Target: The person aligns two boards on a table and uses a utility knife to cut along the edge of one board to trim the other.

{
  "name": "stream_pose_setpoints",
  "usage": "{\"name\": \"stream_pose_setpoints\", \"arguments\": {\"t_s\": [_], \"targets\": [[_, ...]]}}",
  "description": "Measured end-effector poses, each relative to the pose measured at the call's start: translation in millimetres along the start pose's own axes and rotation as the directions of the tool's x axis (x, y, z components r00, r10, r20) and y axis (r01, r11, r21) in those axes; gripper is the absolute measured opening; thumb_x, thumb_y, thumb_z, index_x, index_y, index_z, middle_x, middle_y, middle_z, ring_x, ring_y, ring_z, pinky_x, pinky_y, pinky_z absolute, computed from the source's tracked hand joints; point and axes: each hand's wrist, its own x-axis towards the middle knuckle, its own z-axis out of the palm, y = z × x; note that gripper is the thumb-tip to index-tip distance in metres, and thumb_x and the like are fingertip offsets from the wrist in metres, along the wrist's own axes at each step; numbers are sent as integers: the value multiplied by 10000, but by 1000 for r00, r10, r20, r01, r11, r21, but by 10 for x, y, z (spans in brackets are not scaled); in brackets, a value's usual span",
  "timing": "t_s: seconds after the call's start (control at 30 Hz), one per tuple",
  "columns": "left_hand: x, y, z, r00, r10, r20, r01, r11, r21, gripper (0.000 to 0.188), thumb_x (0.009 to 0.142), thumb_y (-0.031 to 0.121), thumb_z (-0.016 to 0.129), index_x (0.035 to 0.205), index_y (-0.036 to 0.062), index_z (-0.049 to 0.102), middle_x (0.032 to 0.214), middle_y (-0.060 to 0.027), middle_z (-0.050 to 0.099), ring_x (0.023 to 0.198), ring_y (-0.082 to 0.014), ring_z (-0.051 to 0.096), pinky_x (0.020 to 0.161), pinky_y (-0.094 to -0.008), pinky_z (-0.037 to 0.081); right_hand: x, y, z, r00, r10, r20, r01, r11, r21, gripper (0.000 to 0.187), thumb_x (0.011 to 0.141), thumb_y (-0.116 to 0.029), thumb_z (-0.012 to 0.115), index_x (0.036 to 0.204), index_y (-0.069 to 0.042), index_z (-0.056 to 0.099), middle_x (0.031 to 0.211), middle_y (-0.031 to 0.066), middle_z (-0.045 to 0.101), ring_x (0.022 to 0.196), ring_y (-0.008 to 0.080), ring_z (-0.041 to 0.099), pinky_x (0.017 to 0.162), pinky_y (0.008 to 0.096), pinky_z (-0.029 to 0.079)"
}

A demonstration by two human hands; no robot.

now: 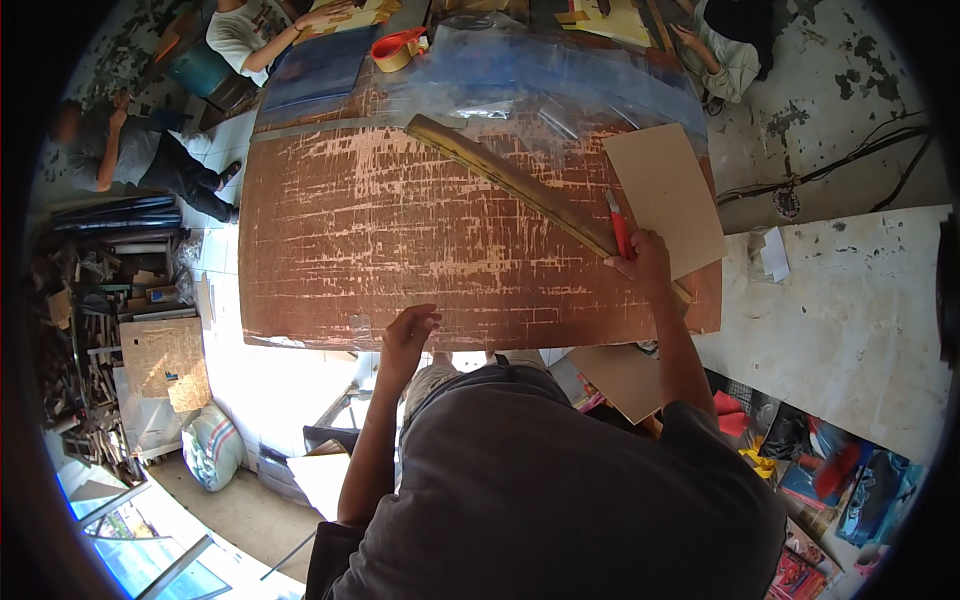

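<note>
I saw the person's plain dark grey shirt [560,480], short-sleeved and loose, over pale beige legwear [428,378], perhaps shorts.

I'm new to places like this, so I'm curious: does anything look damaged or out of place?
Yes, mainly the brown tabletop: it is covered in crisscross scratches, with paler material showing through, so it looks heavily worn. The wall at upper right also has dark, ragged patches, as if its paint were flaking.

An orange plastic tape dispenser [396,44] is lying near blue-tinted transparent plastic sheeting [560,65]. Left, a striped white sack [213,447] is standing near piled scrap wood [85,370]; right, black cables [858,157] are running along a stained wall [800,85].
</note>
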Motion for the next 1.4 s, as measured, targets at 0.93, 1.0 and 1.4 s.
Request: {"name": "stream_pose_setpoints", "arguments": {"t_s": [0.93,1.0,1.4], "targets": [[-15,11,-12,1000,8,23,-7,999,-47,274,985,95,564,1235,-13,603,1076,-139,716,1025,-187,674,909,-312,521,-62,-232,-81,997,80,8,-77,982,-173,454,662,-356,870,892,-63,610,873,135,670,847,342,635,759,455,505],[-24,40,-24,1000,0,27,1,999,-35,276,986,98,565,1235,-14,603,1078,-139,716,1026,-190,674,909,-314,521,-51,-223,-54,993,112,25,-106,979,-175,441,692,-342,857,905,-54,600,869,150,672,846,359,646,747,468,505],[-7,-44,-99,1000,-5,-3,5,1000,-18,292,977,110,551,1237,-11,601,1094,-132,711,998,-196,679,844,-320,521,30,-215,-219,979,113,172,-96,990,-100,407,903,-400,671,925,-6,570,821,236,666,808,418,667,726,511,515]]}}
